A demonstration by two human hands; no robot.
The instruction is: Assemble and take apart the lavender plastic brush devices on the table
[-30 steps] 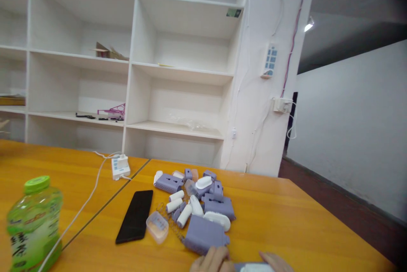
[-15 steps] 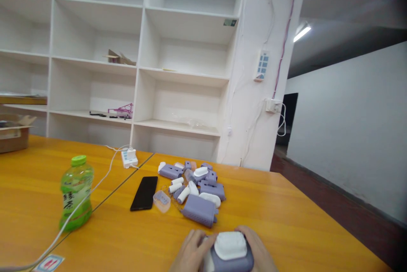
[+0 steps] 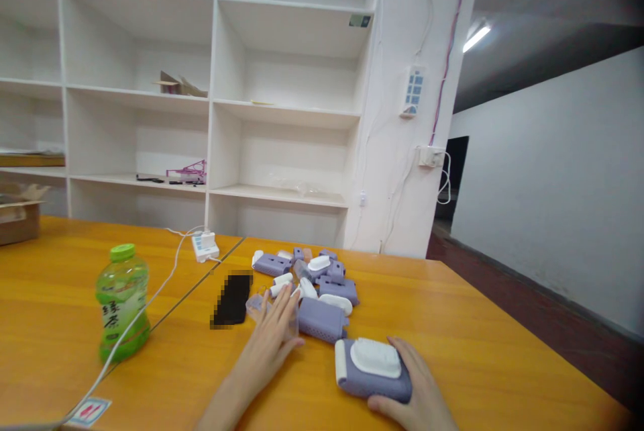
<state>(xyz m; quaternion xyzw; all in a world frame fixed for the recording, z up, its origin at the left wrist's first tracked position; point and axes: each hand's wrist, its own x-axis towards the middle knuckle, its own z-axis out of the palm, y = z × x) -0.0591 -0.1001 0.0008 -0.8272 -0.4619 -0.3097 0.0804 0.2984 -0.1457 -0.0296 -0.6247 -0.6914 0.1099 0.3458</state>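
Observation:
My right hand (image 3: 412, 394) grips a lavender plastic housing with a white insert (image 3: 371, 367), resting on the orange table (image 3: 477, 350). My left hand (image 3: 269, 340) stretches forward with its fingers extended and apart, reaching over a small clear plastic cover (image 3: 259, 307) at the near edge of a pile of lavender and white parts (image 3: 314, 286). A larger lavender housing (image 3: 322, 319) lies just right of the left fingers. Whether the fingertips touch the clear cover I cannot tell.
A black phone (image 3: 232, 299) lies left of the pile. A green drink bottle (image 3: 121, 302) stands further left, with a white cable (image 3: 151, 303) running to a power strip (image 3: 205, 246). A cardboard box (image 3: 17, 219) sits far left. White shelves (image 3: 211, 115) stand behind.
My left hand has left the lavender housing and reached forward to the pile. The right hand keeps hold of the housing, now a little further from me.

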